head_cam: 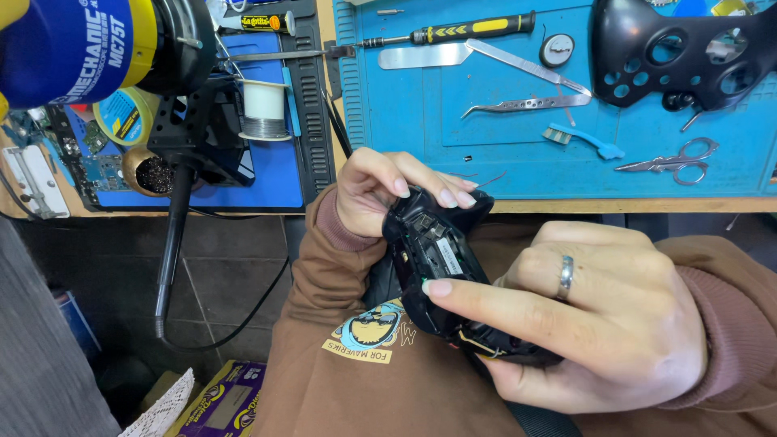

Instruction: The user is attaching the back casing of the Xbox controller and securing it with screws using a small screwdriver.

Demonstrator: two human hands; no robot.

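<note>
The person is holding an opened black game controller (443, 267) in both hands, in front of the body and just below the front edge of the blue work mat (518, 174). The left hand (384, 190) is gripping the upper end of the controller, with the fingers closed over its top and the thumb on the side. The right hand (603, 311) is wrapping around the lower end, and its index finger (486, 295) is lying stretched across the open inside, with the tip touching the dark inner part near the left rim. A ring (565, 275) is sitting on another finger of this hand. Both hands are clamped on the controller and are close to each other, but they are not touching.

On the mat, well apart from the hands, several tools are lying: a screwdriver (453, 31) with a black and yellow handle, a flat metal spatula (422, 55), tweezers (526, 103), a small blue brush (584, 139) and scissors (672, 159). A black controller shell (688, 53) with round holes is lying at the far right corner. To the left of the mat, a spool of solder wire (265, 109) is standing on a blue pad, and a brass cleaning sponge (150, 172) is sitting near it.
</note>
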